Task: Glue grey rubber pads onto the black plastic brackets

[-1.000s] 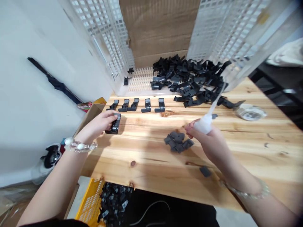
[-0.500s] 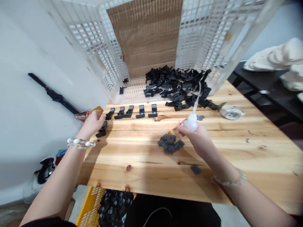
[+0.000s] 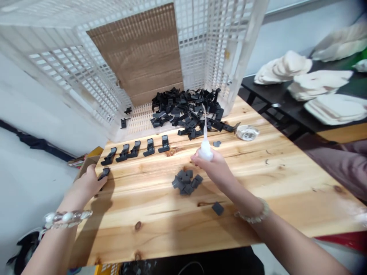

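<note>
My right hand [image 3: 215, 166] is wrapped round a small white squeeze bottle [image 3: 205, 152], its long thin nozzle pointing up and away. At the table's left edge, my left hand [image 3: 84, 187] has its thumb and fingers closed on a black plastic clip [image 3: 104, 173], partly hidden by the hand. Beyond it, several similar black clips [image 3: 133, 149] stand in a row on the wooden table. Below the bottle lies a small heap of dark grey square pads [image 3: 187, 182], and one loose pad [image 3: 218, 208] sits nearer to me.
A white plastic crate [image 3: 137, 130] lies on its side at the back, with a heap of black clips [image 3: 186, 110] spilling out and cardboard [image 3: 140, 53] inside. A tape roll [image 3: 247, 132] is to the right. White stacked pieces [image 3: 335, 109] rest on a dark table beyond.
My view has turned to the right. My left hand has come down onto the separate black clip at the left edge. My right hand still holds the bottle upright.
</note>
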The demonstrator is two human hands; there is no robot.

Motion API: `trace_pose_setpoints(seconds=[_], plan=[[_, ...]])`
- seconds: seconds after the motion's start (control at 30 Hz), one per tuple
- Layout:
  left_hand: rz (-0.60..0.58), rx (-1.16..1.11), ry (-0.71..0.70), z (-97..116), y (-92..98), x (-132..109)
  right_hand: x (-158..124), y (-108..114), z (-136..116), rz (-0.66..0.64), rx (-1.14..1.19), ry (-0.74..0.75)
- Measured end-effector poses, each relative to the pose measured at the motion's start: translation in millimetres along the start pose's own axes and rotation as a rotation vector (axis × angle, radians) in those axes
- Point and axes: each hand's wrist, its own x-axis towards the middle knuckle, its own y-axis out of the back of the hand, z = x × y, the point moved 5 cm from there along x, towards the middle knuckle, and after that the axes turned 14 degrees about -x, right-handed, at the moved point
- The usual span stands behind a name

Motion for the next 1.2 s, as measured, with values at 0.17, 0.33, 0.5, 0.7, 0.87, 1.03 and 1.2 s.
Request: trace_pose_setpoints(seconds=[0.17,0.33,0.5,0.7,0.87,1.03,1.2], plan=[[0.055,0.391,-0.228,109.8,-35.7,4.6,-3.1,1.5,-2.7,0.004,-0.022,0.048],[-0.067,0.199,-0.535,213.6,-135.0,46.9,1.5,1.7,0.4,0.027,-0.047,0.040],[-0.120,0.077,-0.555,245.4,-202.7,101.4,13.2,5.4,8.5,0.047,-0.039,-0.013],[-0.106,-0.012,-0.595,235.9,-169.5,85.7,11.5,11.0,1.3,0.064,-0.044,-0.033],[-0.048,-0.258,-0.562,181.5,-99.1,30.5,4.8,-2.7,-1.9,-0.107,-0.209,0.018],[-0.233,-0.542,-0.268,117.7,-93.5,-9.3,4.7,-15.6,8.9,-0.206,-0.620,0.075],[-0.318,-0.722,-0.144,95.7,-115.8,-25.4,7.1,-16.4,16.0,-0.211,-0.702,0.069]])
